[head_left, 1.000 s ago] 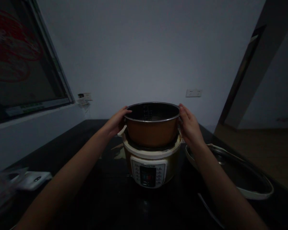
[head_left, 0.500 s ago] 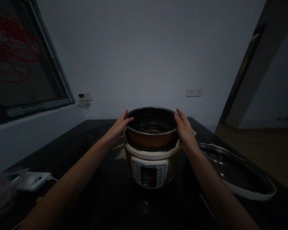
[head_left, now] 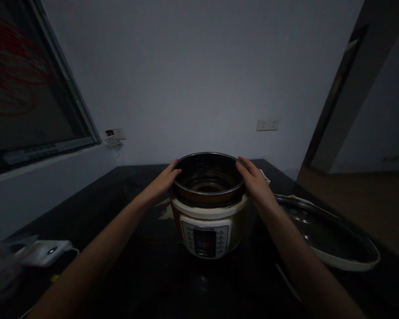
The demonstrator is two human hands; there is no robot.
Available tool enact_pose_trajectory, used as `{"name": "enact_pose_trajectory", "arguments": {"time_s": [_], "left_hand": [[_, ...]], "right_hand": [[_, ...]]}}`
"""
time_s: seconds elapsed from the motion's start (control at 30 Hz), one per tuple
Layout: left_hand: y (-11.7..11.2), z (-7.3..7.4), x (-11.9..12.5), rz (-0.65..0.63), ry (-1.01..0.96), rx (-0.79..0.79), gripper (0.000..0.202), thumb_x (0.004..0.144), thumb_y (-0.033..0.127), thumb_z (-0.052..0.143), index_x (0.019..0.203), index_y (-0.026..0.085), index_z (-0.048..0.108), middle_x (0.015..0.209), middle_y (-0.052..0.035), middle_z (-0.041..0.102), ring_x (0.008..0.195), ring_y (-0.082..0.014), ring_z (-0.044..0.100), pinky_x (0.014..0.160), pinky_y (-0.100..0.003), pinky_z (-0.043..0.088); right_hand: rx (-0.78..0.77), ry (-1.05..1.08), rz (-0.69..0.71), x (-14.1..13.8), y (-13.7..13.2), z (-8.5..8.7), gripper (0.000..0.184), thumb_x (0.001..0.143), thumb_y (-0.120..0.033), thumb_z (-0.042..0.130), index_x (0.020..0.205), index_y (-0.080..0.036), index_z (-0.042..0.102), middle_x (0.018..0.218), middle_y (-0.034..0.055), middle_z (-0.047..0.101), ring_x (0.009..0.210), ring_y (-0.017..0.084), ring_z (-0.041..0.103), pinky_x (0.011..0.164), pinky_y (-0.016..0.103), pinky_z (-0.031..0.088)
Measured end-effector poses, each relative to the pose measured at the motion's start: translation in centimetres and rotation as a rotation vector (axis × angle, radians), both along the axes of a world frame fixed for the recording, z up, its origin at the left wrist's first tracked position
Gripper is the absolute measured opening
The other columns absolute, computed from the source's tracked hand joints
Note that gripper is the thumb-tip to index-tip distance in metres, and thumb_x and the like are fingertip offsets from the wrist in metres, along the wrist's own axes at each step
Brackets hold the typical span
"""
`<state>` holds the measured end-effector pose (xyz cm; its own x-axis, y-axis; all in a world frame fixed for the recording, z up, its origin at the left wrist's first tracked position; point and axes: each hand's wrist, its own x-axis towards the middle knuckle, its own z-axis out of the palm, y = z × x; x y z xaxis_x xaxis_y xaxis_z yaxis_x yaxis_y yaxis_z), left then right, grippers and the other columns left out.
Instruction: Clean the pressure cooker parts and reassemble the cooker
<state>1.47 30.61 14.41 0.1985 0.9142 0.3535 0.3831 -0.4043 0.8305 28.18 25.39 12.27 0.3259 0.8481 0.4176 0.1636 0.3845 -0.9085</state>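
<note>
A round inner pot, dark inside with a brownish outer wall, sits partly sunk in the rice cooker, its rim standing above the cooker's white upper edge. My left hand grips the pot's rim at the left, thumb over the edge. At the opposite side my right hand holds the rim too, fingertips curled over it. Marks show on the pot's inner back wall. The cooker's front carries a white control panel with a dark display. Fingers behind the pot's wall are hidden.
A glass lid with a pale rim lies on the dark table at my right. At the left are a white device with a cable and a plastic-wrapped item. The wall rises behind.
Both hands have lowered the pot, so less of its outer wall shows above the cooker. The view has shifted slightly.
</note>
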Motion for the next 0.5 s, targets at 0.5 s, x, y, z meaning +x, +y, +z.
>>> {"name": "enact_pose_trajectory", "arguments": {"time_s": [0.5], "left_hand": [[0.5, -1.9, -0.8, 0.040, 0.046, -0.090, 0.061, 0.079, 0.033, 0.057, 0.138, 0.019, 0.052, 0.154, -0.0136, 0.037, 0.142, -0.0358, 0.034, 0.118, -0.054, 0.023]], "right_hand": [[0.047, -0.229, -0.017, 1.8, 0.8, -1.5, 0.057, 0.078, -0.039, 0.067, 0.132, -0.027, 0.056, 0.122, 0.0095, 0.069, 0.112, 0.033, 0.065, 0.091, 0.055, 0.055]]}}
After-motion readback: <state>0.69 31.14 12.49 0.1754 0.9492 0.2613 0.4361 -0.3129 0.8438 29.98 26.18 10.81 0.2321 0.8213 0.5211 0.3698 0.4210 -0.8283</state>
